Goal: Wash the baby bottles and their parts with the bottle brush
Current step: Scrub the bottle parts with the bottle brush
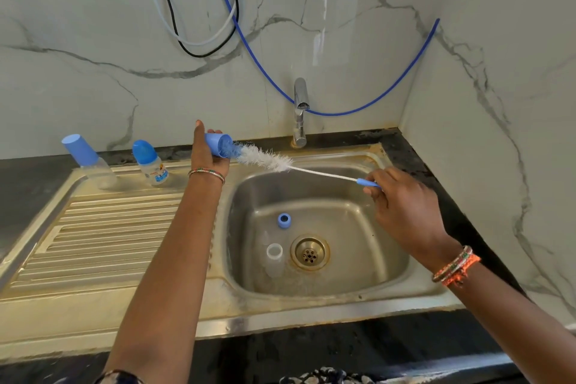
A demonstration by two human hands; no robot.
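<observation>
My left hand (208, 151) grips the blue cap (218, 144), its mouth facing my right; my right hand (397, 196) pinches the bottle brush (274, 161) by its handle, bristles pushed into that cap. Below both hands, a clear bottle (274, 259) and blue ring (284, 220) lie in the sink (367, 293); two capped bottles (149, 162) stand left of my left hand

Blue cap (218, 144) — white brush (268, 159) — veined wall (93, 25).

White marble-look walls (93, 40) with grey veins meet in a corner at the right, above a dark stone counter (414, 159). A steel sink (327, 299) with a ribbed drainboard (103, 234) is set into it, below a chrome tap (300, 112). Blue (389, 90), black (174, 25) and white hoses (215, 37) hang looped on the wall.
</observation>
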